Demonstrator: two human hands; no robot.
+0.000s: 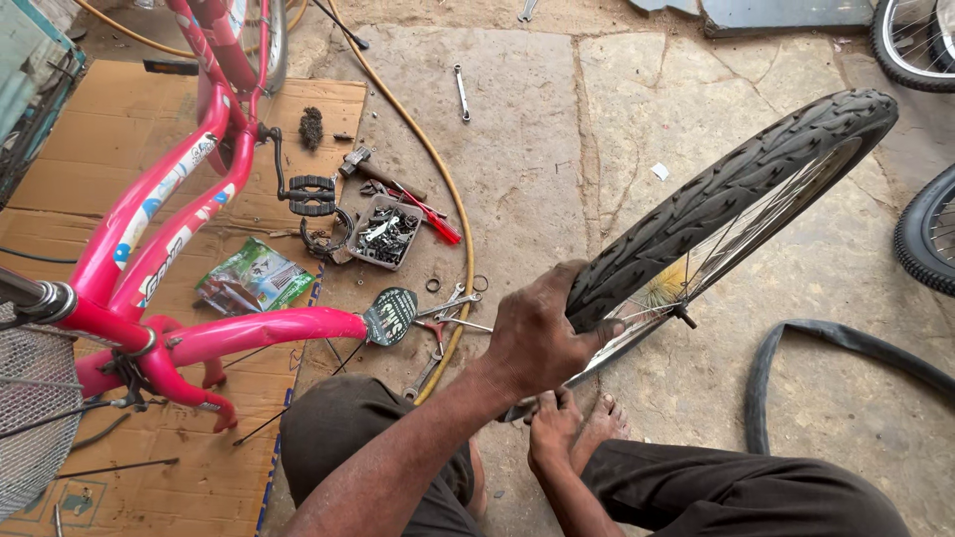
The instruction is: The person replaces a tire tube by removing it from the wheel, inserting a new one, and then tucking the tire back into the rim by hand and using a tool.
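My left hand [532,338] is clamped over the black tyre of a bicycle wheel [731,194], which stands tilted in front of me with its silver spokes and hub showing. My right hand [552,428] reaches down between my knees to the wheel's lowest edge, near the stone floor, and appears to grip it there. My bare foot [609,420] rests right beside that hand. I am squatting in dark trousers.
A pink bicycle frame [149,239] with a wire basket [35,418] stands on cardboard at left. A tray of small parts [386,237], spanners [448,303], a hammer [370,169], a yellow hose [453,199] and a loose inner tube [796,343] lie about. More wheels [920,45] stand at right.
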